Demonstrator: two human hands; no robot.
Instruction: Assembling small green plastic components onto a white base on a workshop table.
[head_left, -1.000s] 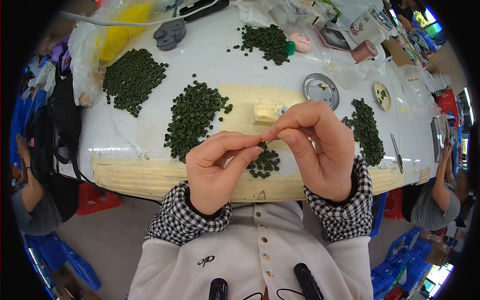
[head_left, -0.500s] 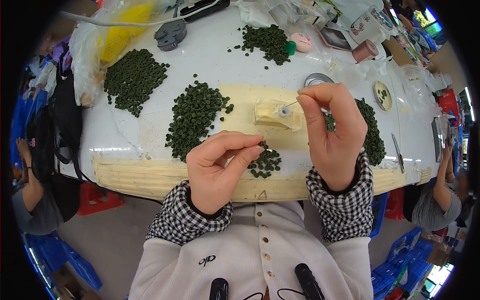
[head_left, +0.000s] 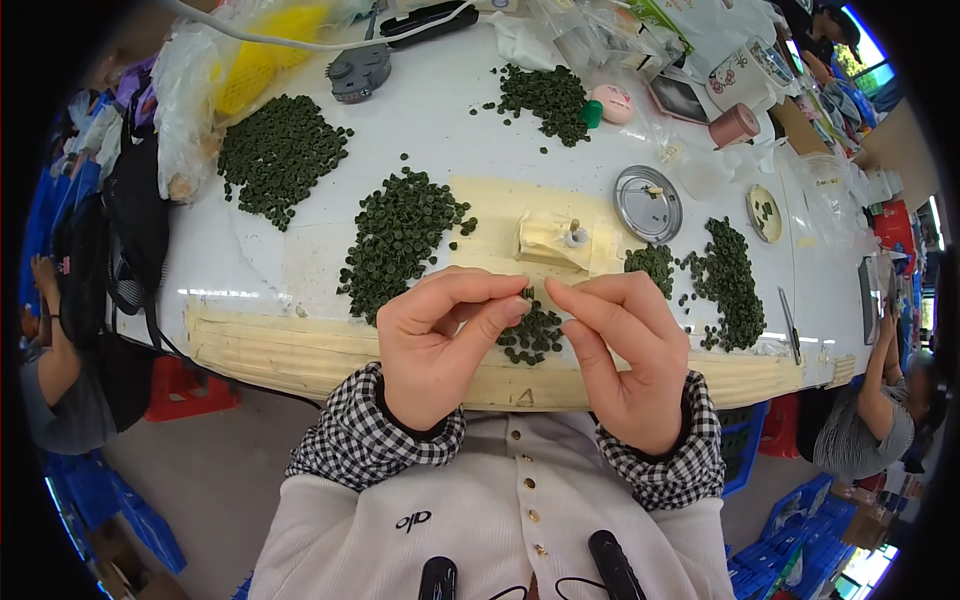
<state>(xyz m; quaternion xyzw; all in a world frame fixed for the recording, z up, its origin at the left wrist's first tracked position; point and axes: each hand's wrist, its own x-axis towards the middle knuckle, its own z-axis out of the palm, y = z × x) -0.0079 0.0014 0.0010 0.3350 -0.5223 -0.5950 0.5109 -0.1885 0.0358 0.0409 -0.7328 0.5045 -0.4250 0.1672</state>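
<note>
My left hand (head_left: pixel 438 335) is pinched, thumb against index finger, on a small dark green cup-shaped piece (head_left: pixel 528 292), partly hidden by the fingertips. Facing it, my right hand (head_left: pixel 630 350) has thumb and index finger apart, with nothing visible between them. Beneath the fingers lies a small heap of dark green pieces (head_left: pixel 532 338). Just beyond sits a block wrapped in cream tape (head_left: pixel 545 240), with a whitish nozzle (head_left: pixel 576 238) on it; a short brownish tip stands at the nozzle. A larger heap of green pieces (head_left: pixel 398 240) is left of the block.
More green heaps lie at the far left (head_left: pixel 280 160), the back (head_left: pixel 545 100) and the right (head_left: pixel 732 285). Near the right heap are a round metal tin (head_left: pixel 648 205), a small dish (head_left: pixel 765 214) and tweezers (head_left: pixel 789 325). A white cable (head_left: pixel 330 46) crosses the back. Co-workers sit either side.
My right hand has moved down and left from the nozzle toward my left hand; the thin stick it pinched no longer shows in its fingers. My left hand has kept its pinch.
</note>
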